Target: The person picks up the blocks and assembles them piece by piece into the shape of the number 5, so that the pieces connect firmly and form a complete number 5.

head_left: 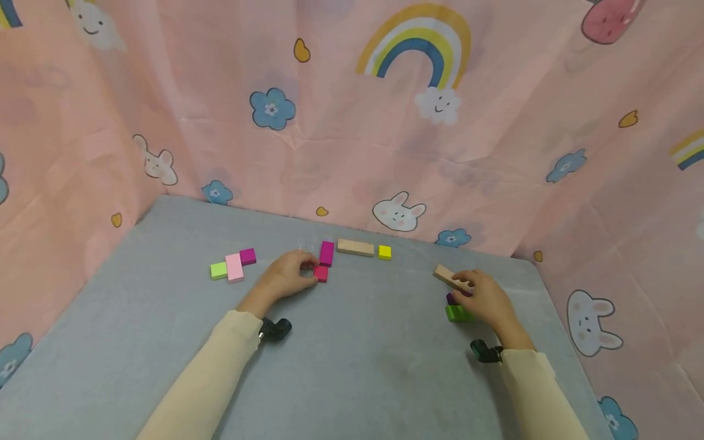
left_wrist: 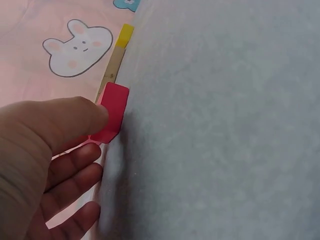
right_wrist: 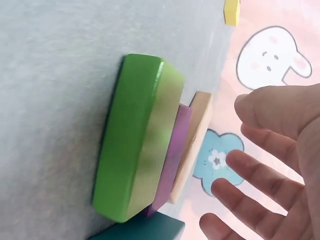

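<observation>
My left hand (head_left: 289,272) pinches a red block (left_wrist: 115,107) between thumb and finger. In the head view that block meets the near end of a magenta block (head_left: 327,253). Over a cluster at the right, my right hand (head_left: 486,297) has its fingers apart, holding nothing. Below that hand lie a green block (right_wrist: 132,135), a purple block (right_wrist: 172,157) and a wooden plank (head_left: 447,276), side by side. A dark teal block (right_wrist: 145,229) shows at the bottom of the right wrist view; the hand hides it in the head view.
Beyond the magenta block, a second wooden plank (head_left: 355,247) and a yellow cube (head_left: 384,252) lie in a row near the back edge. At left sit a lime block (head_left: 218,271), a pink block (head_left: 234,267) and a purple-magenta block (head_left: 248,256). A patterned pink curtain (head_left: 330,165) borders the grey table (head_left: 357,366).
</observation>
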Demonstrator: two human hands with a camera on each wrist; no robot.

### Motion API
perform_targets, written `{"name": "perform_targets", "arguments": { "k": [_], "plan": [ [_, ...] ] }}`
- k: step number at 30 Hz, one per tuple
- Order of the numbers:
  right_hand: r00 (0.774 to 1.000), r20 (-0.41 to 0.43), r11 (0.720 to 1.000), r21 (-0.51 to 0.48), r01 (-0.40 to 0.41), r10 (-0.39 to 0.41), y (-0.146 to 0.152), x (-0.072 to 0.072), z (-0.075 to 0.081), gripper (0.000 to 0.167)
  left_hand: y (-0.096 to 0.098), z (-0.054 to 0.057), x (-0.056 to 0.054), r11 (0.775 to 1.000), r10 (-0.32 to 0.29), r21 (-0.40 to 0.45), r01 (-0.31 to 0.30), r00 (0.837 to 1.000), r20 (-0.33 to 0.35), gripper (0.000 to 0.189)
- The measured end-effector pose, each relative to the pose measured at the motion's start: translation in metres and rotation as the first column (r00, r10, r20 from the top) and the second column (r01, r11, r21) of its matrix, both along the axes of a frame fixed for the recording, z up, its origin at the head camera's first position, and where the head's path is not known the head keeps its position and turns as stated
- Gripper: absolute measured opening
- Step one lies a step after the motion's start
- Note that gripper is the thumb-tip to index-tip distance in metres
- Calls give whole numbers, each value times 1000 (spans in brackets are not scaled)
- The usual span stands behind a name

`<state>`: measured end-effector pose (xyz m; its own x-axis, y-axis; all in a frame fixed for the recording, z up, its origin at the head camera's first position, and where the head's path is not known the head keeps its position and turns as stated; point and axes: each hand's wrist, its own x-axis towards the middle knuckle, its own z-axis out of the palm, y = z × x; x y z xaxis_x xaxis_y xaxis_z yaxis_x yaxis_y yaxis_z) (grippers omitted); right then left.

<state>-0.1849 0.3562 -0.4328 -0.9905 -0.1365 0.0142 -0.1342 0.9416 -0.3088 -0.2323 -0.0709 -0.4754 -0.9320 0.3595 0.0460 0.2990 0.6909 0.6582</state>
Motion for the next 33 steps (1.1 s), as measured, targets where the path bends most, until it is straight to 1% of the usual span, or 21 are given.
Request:
{"name": "perform_targets", "arguments": {
  "k": [8,14,17,23,26,33],
  "plan": [
    [997,43,998,4,60,-60,-1,-14,1,40,0,1,1,1000,-4,-3,4,1000,-10,32],
    [994,55,993,66,93,-96,1,-22,-3,41,-1,-1,1,1000,-13,-4,12,1000,-8,31],
    [994,59,993,82,85,-90,2,-25,-7,41,-2,-1,1,1000,-12,1,12,1000,-1,30],
    [997,55,996,65,54,-57,4,-29,-12,35,-1,1,2,1000,-15,12,15,1000,6,30],
    [997,54,997,51,50,-53,5,-30,-14,34,-2,1,2,1000,-20,11,20,1000,7,29],
    [997,52,998,23,56,-57,6,-32,-17,34,-3,1,2,1000,-5,23,4,999,44,30]
  ]
}}
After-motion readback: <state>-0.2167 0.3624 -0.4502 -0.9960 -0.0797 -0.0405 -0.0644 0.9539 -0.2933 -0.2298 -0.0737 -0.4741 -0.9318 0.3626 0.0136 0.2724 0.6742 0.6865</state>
